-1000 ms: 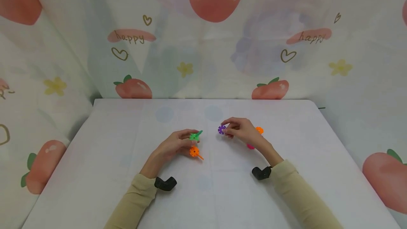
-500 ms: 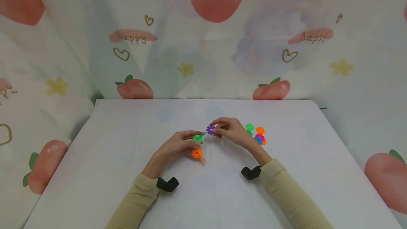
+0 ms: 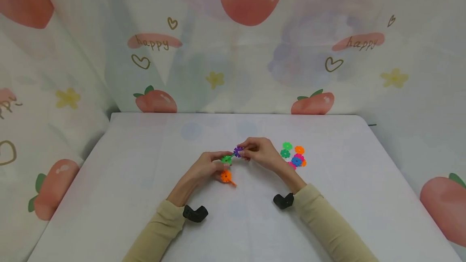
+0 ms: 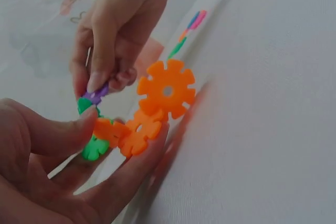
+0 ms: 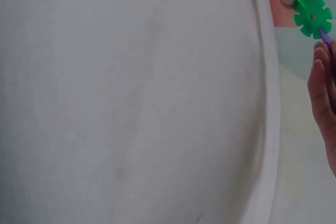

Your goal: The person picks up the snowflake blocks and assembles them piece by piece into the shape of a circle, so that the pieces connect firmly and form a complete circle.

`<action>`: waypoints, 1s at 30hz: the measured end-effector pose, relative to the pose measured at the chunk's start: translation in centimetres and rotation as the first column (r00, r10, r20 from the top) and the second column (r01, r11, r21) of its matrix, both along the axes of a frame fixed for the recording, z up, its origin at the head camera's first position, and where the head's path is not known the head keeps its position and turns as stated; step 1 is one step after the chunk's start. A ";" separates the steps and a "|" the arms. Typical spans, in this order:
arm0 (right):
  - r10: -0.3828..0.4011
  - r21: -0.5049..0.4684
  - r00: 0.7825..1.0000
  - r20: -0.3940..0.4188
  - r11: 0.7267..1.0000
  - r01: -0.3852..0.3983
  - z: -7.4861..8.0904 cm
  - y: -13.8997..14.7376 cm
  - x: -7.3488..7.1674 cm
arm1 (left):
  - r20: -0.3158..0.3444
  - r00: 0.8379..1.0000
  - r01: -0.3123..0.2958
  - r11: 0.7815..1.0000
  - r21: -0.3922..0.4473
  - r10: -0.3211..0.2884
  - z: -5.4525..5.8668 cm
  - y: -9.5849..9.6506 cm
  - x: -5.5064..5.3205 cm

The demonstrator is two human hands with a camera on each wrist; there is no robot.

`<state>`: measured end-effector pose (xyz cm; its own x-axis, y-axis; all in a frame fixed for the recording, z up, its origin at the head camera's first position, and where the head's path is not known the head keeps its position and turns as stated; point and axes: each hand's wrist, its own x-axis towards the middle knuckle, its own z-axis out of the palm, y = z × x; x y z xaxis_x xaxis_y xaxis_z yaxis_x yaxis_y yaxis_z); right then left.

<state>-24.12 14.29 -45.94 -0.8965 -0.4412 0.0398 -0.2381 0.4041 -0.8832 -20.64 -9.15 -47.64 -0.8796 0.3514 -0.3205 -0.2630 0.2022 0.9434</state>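
My left hand (image 3: 206,167) grips a chain of notched plastic discs, thumb and fingers pinching it near the green end. In the left wrist view, orange discs (image 4: 167,89) run along the near part of the chain and green discs (image 4: 95,148) lie beyond them. My right hand (image 3: 263,153) pinches a purple notched disc (image 3: 238,151) between thumb and forefinger. The purple disc's edge meets the dark green disc (image 5: 313,17) at the chain's end, as the right wrist view shows. Fingers partly cover both the purple disc and the green ones.
Right of my right hand, several loose discs lie on the white table: light green (image 3: 287,146), dark green (image 3: 285,154), orange (image 3: 299,149) and a blue one (image 3: 296,161) over pink. Black wrist cameras (image 3: 195,213) sit at both cuffs. A printed curtain hangs behind the table.
My right hand has moved left with the purple disc, bringing it to the end of the green part of the chain. The left hand has shifted only slightly, still gripping the chain.
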 end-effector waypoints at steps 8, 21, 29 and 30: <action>-0.056 0.043 0.998 -0.032 0.997 0.057 -0.3 -0.8 0.5 | 0.027 0.999 -0.047 0.999 -0.011 0.047 0.4 0.3 0.3; 0.054 0.027 0.998 0.023 0.998 -0.055 -0.5 1.0 0.0 | -0.025 0.991 0.126 0.989 -0.072 -0.128 1.0 0.5 -0.2; 0.045 0.038 0.999 0.026 0.998 -0.046 -0.4 2.5 -0.3 | -0.028 0.994 0.108 0.993 -0.054 -0.110 0.8 0.8 -0.6; 0.027 0.047 0.999 0.022 0.999 -0.028 -0.4 3.2 -0.4 | -0.012 0.996 0.090 0.995 -0.039 -0.091 0.7 0.7 -0.5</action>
<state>-24.53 17.44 -46.31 -0.8845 -0.4666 -0.0007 -0.2308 0.4389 -0.8684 -21.18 -8.45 -46.89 -0.8492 0.4176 -0.3231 -0.2285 0.2610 0.9379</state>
